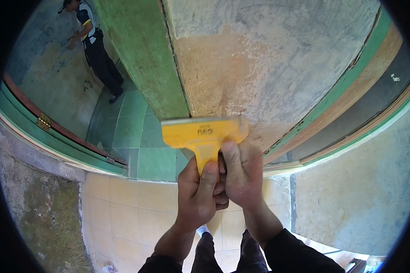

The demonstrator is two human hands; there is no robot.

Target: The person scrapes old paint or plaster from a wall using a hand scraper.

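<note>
A wide yellow scraper (187, 134) is in front of me, its straight blade edge turned toward the wall. My left hand (197, 193) is wrapped round its handle, the thumb lying along it. My right hand (242, 175) grips it from the right, its thumb on the lower edge of the scraper's head and its other fingers mostly hidden behind. Beyond the blade stands a wall (259, 68), grey above, with a scraped tan patch lower down. The blade overlaps the lower end of the green door post (136, 50) in view; whether it touches the wall I cannot tell.
At the left, a doorway with a green frame (68, 148) opens onto green floor tiles (155, 159). Inside, another person (95, 45) stands facing a wall. A window or door opening (346, 123) is at the right. Beige tiles (150, 223) lie around my feet.
</note>
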